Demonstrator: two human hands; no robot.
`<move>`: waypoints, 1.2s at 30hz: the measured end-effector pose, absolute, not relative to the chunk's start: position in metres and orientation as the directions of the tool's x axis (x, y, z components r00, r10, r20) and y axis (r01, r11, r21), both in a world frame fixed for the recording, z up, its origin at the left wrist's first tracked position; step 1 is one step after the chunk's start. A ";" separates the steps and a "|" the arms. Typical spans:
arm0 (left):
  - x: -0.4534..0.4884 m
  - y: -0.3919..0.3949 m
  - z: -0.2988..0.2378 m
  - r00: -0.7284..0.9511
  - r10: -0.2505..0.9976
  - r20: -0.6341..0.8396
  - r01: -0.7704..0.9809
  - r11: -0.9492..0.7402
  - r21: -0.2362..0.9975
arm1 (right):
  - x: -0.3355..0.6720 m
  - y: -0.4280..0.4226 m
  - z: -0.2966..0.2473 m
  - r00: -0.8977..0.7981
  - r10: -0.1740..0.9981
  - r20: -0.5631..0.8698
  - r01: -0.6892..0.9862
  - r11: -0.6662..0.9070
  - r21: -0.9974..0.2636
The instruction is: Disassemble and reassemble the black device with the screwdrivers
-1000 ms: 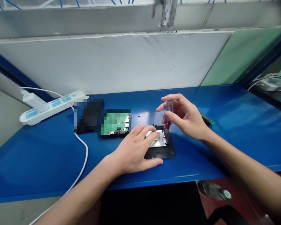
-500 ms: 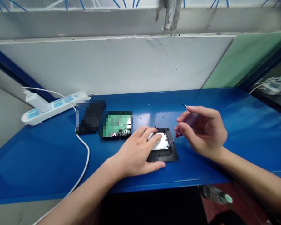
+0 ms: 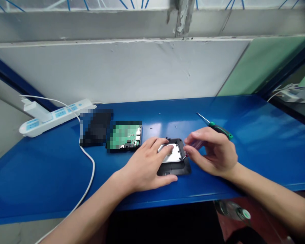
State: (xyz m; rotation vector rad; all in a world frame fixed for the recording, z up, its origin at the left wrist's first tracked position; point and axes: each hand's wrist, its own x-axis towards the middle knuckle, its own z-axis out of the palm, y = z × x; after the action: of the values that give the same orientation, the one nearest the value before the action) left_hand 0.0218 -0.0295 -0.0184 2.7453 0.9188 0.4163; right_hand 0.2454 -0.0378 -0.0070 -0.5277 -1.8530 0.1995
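My left hand (image 3: 148,164) lies with fingers spread over a black plastic cover (image 3: 179,167), pressing on the silver metal plate (image 3: 171,156) set in it. Between the thumb and fingers of my right hand (image 3: 213,150) is a small screwdriver (image 3: 197,145) with a see-through, reddish handle. Its tip meets the plate's right edge near a corner, and my fingers partly hide its handle. To the left, an open black case with a green circuit board (image 3: 129,134) rests on the table, beside a dark, blurred-out panel (image 3: 100,127).
A green-and-black screwdriver (image 3: 220,130) lies behind my right hand. Loose screws (image 3: 176,127) are scattered beyond the cover. A white power strip (image 3: 57,117) with a plugged-in adapter and a white cable (image 3: 93,166) occupies the left of the blue table (image 3: 264,145). Below sits a plastic bottle (image 3: 232,209).
My right hand has moved slightly left and down, closer to the cover, uncovering the green-and-black screwdriver's handle behind it. My left hand stays on the plate. The view has shifted slightly.
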 end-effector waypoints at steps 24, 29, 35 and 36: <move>0.021 -0.031 -0.018 0.793 0.536 0.290 0.475 -0.841 0.258 | 0.245 -0.023 -0.012 0.043 0.754 0.656 0.198 0.637 -0.745; 0.021 -0.031 -0.018 0.804 0.528 0.273 0.464 -0.845 0.267 | 0.246 -0.023 -0.013 0.022 0.777 0.629 0.201 0.613 -0.764; 0.022 -0.031 -0.017 0.814 0.517 0.264 0.446 -0.849 0.284 | 0.246 -0.023 -0.012 0.013 0.790 0.612 0.189 0.600 -0.778; 0.022 -0.031 -0.017 0.814 0.518 0.262 0.447 -0.847 0.287 | 0.246 -0.023 -0.012 0.010 0.793 0.609 0.187 0.596 -0.780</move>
State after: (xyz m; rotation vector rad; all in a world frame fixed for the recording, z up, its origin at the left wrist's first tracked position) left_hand 0.0218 -0.0314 -0.0171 2.7870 0.7501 0.4920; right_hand 0.2460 -0.0226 -0.0122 -0.8626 -1.5212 0.5796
